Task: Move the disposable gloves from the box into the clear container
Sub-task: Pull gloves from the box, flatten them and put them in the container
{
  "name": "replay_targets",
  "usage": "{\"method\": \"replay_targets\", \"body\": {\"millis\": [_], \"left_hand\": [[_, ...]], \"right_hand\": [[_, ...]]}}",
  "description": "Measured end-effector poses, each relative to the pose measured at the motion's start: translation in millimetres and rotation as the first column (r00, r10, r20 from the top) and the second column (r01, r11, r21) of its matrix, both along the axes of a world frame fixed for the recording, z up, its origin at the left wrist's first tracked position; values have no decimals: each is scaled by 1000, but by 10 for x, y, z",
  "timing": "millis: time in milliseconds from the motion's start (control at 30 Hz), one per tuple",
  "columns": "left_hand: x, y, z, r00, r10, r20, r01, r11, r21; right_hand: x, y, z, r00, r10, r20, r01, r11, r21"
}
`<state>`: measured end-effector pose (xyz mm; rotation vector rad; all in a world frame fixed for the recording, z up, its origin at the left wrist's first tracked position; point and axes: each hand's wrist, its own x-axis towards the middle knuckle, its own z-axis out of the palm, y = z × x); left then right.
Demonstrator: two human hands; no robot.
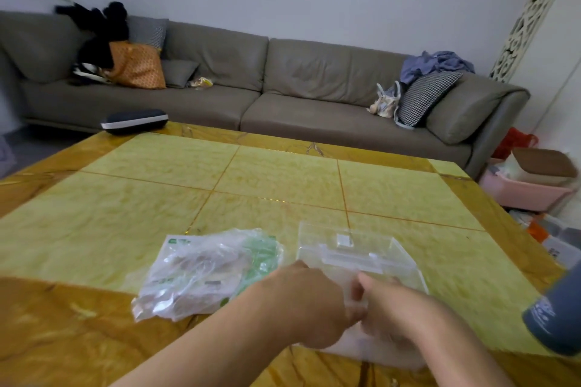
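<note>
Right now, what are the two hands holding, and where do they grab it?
Both the left hand and right hand seem to pinch thin clear gloves over the near end of the clear container. Blur hides exactly where.

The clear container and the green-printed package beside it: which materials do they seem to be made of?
The clear container looks like rigid, glossy transparent plastic: its edges are straight and the table shows through. The green-printed package looks like thin, soft plastic film: it is crumpled and gives shiny highlights.

I see a yellow-green marbled table (157,185) with amber border, a green-printed glove packet (207,270), a grey-brown sofa (283,85), a houndstooth cushion (424,97).
</note>
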<state>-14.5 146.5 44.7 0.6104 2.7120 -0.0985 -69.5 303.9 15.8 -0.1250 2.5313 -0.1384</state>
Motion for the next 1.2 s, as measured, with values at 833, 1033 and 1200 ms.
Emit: {"method": "replay_targets", "body": {"millis": [833,1033,1200], "left_hand": [[113,-1125,-369,704,675,-220,-462,671,580],[125,-1213,-133,626,780,25,-357,258,898],[215,-1197,90,684,658,313,-276,-164,947]], "right_hand": [[141,-141,233,955,-27,-296,39,999,32],[127,-223,246,885,17,-465,-103,982,-160],[162,-255,131,971,74,-226,-126,966,-227]]}}
